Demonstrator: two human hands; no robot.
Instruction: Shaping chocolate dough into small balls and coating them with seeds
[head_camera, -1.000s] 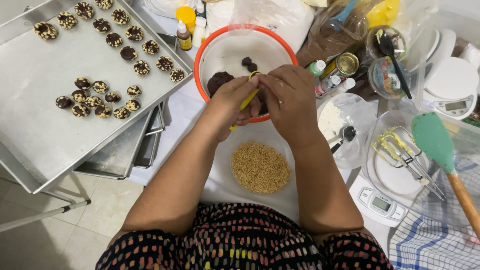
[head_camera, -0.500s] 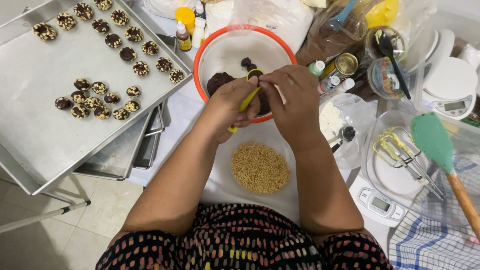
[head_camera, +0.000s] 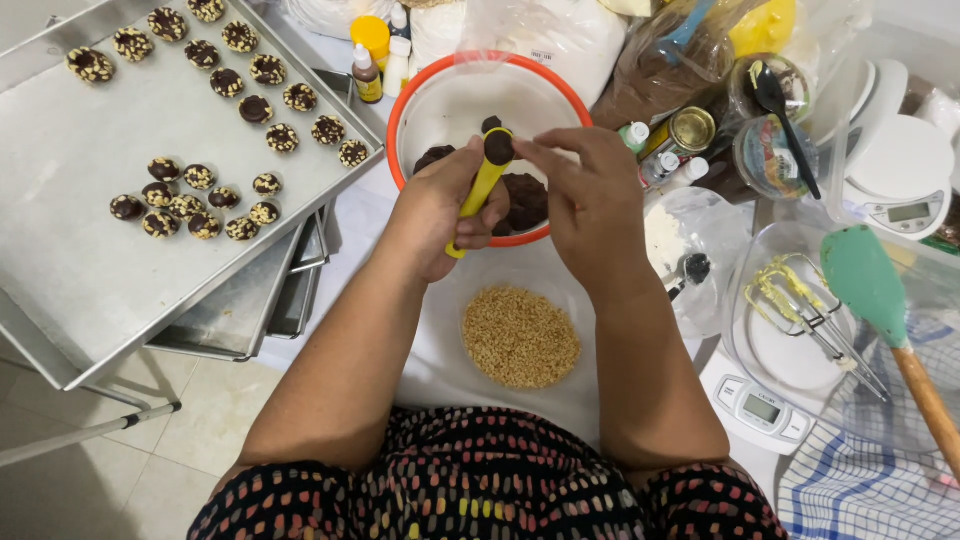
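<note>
Glossy dark dough (head_camera: 499, 148) on yellow plastic spoon (head_camera: 478, 194), left hand (head_camera: 440, 215).

Bare forearms, no sleeves showing; a black garment (head_camera: 480, 480) with multicoloured dashes.

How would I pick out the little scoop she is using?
Find the big orange-rimmed white bowl at the top middle of the table. Just over its near edge, the left hand holds a yellow scoop. It alone has a bright yellow handle with a dark ball of dough on its tip, touched by the right hand.
</note>
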